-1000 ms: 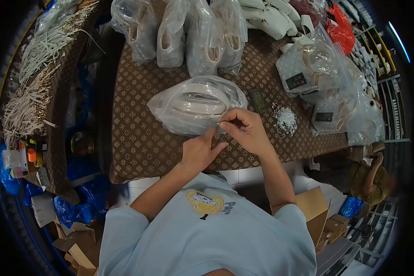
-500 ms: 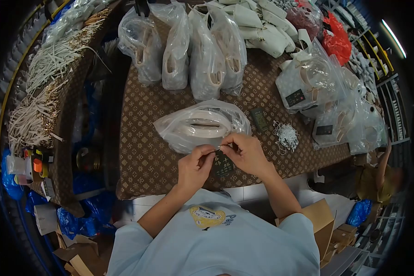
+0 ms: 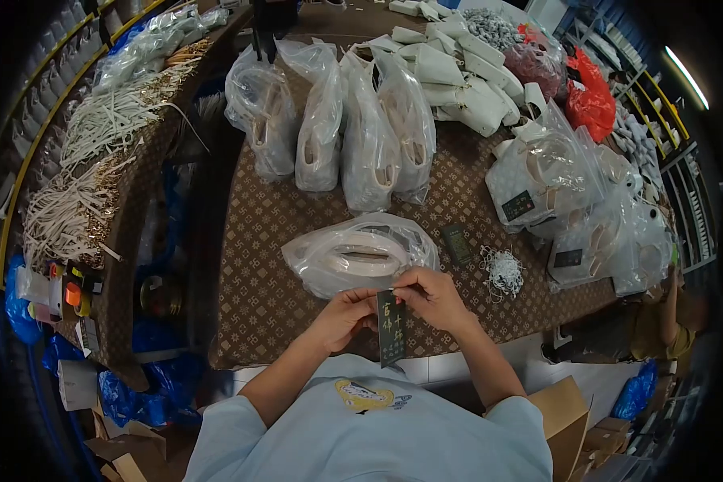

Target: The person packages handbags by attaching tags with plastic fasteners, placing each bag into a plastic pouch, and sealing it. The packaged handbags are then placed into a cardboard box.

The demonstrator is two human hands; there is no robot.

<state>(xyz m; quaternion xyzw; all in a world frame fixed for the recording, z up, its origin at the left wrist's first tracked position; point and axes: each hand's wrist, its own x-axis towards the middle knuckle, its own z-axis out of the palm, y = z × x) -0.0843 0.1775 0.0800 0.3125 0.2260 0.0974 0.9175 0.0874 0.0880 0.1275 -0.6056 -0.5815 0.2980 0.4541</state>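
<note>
A dark green hang tag point(image 3: 391, 331) with gold characters hangs upright in front of my shirt. My left hand point(image 3: 344, 321) is closed on its upper left edge. The fingers of my right hand point(image 3: 435, 299) pinch its top corner, where a small red spot shows; whether a string is in the pinch is too small to tell. Just beyond both hands a pale handbag in a clear plastic bag point(image 3: 361, 259) lies on the patterned table. To its right are more dark green tags point(image 3: 458, 243) and a heap of white tag strings point(image 3: 502, 273).
Several bagged handbags point(image 3: 367, 161) stand along the back of the brown table point(image 3: 257, 321). More bagged ones with tags point(image 3: 550, 193) crowd the right side. White bag pieces point(image 3: 466, 72) and a red plastic bag point(image 3: 590, 100) lie behind. Straps point(image 3: 80, 193) fill the left shelf. Another person point(image 3: 667, 321) is at far right.
The tag, seen before below my fingers, now stands upright between both hands. My hands sit slightly lower in the view, and the whole table scene has shifted down with the camera.
</note>
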